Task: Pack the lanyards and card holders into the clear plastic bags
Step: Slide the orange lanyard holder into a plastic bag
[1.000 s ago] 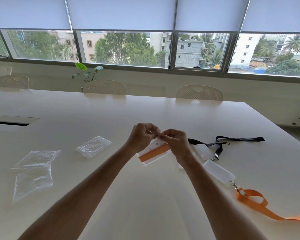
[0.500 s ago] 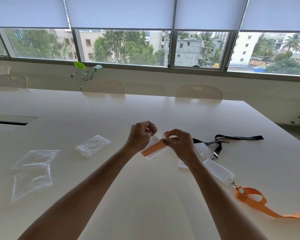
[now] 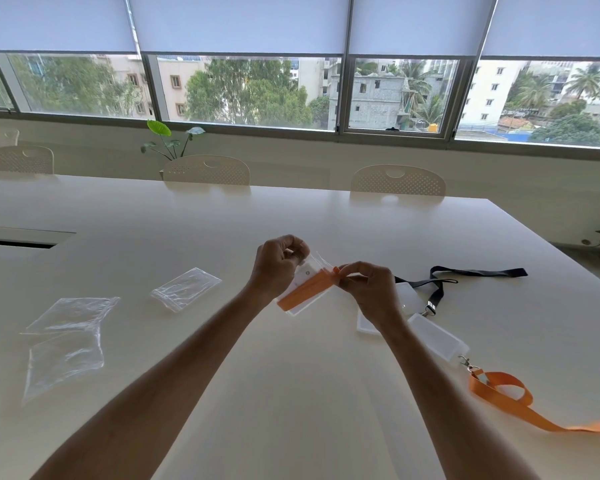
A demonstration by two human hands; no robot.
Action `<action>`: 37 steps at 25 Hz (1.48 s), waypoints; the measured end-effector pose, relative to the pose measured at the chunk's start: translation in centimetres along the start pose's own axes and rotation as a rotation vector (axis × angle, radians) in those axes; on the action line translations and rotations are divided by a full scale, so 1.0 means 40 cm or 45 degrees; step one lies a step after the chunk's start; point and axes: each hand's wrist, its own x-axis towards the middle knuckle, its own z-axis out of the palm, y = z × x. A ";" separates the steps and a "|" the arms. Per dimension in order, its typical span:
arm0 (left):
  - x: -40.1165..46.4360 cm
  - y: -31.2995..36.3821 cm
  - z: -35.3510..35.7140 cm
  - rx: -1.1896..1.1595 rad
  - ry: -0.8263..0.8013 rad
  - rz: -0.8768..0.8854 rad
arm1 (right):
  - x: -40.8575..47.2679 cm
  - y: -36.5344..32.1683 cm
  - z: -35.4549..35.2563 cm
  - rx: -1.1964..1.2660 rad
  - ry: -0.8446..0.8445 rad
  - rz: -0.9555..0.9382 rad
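Nearest on the pale table, a loose orange ribbon lanyard lies clipped to a frosted plastic card holder at the right, and two empty clear plastic bags lie at the left. Above the table, the left hand grips a clear bag holding a folded orange lanyard and card holder, while the right hand pinches its top edge. Beyond lie a third clear bag and a black lanyard.

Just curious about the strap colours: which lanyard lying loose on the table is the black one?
The black lanyard lies farther from the person, right of the hands. The orange lanyard lies nearer, trailing off the picture's right edge.
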 end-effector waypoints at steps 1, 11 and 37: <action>-0.001 -0.001 0.000 -0.006 0.017 -0.003 | 0.002 -0.001 0.001 -0.038 0.010 -0.001; -0.019 -0.036 0.009 -0.041 0.145 -0.076 | 0.009 -0.004 0.021 -0.149 -0.027 -0.094; -0.022 -0.350 -0.003 0.709 -0.235 -0.304 | 0.140 0.092 0.150 0.284 0.031 0.352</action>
